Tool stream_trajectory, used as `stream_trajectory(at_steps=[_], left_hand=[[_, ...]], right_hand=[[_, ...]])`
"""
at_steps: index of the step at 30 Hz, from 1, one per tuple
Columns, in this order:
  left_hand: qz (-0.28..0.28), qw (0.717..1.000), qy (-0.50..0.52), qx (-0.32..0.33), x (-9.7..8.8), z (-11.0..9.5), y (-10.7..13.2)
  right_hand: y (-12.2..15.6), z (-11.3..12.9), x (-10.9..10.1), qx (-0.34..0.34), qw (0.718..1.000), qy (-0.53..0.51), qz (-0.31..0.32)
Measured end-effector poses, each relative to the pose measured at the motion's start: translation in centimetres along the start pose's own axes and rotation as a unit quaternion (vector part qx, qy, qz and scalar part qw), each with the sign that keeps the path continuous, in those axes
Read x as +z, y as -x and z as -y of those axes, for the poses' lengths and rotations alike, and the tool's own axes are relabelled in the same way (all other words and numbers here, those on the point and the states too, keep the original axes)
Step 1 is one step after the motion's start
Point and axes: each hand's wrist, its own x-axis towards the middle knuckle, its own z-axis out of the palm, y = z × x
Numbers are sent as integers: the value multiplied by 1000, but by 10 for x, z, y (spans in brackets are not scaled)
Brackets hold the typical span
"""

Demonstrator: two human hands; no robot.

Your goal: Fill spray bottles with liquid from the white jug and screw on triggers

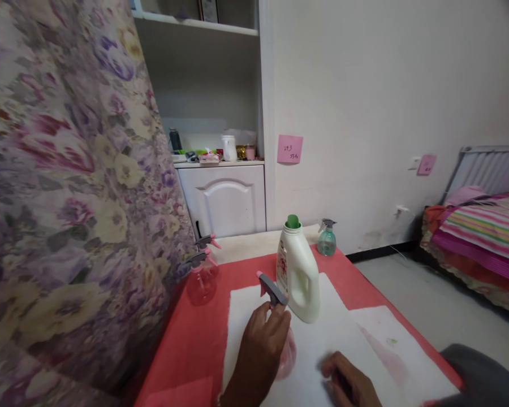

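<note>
My left hand (261, 345) is wrapped round the neck of a pink spray bottle (287, 355) with a grey and pink trigger head (271, 289), standing on a white paper sheet (322, 339). My right hand (350, 381) rests on the sheet at the lower edge, fingers curled and blurred, with nothing seen in it. A white detergent bottle with a green cap (299, 274) stands just behind the spray bottle.
The sheet lies on a red table (195, 345). Two more pink spray bottles (202, 271) stand at its left by a floral curtain (68, 198). A teal spray bottle (326, 238) stands at the back. A bed (479, 237) is at the right.
</note>
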Motion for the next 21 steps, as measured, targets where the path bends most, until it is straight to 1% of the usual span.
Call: stream_trajectory(at_steps=[2, 4, 8, 10, 13, 17, 21], left_hand=[[-7, 1000, 3, 14, 2, 0, 2], [-12, 1000, 0, 25, 3, 0, 6], [18, 999, -4, 27, 9, -2, 17], [14, 999, -2, 32, 13, -4, 23], [-6, 999, 0, 39, 19, -6, 32], [2, 1000, 0, 26, 23, -7, 40], [-2, 1000, -4, 18, 22, -10, 43]], right_hand=[[-7, 13, -6, 4, 999, -47, 8], [-18, 30, -10, 0, 996, -87, -16], [-40, 65, -7, -48, 990, -129, -10], [-50, 78, -4, -63, 987, -146, -18], [-62, 90, 0, -76, 983, -163, -30], [-75, 102, 5, -83, 982, -167, -23], [-86, 111, 11, -75, 980, -182, -17]])
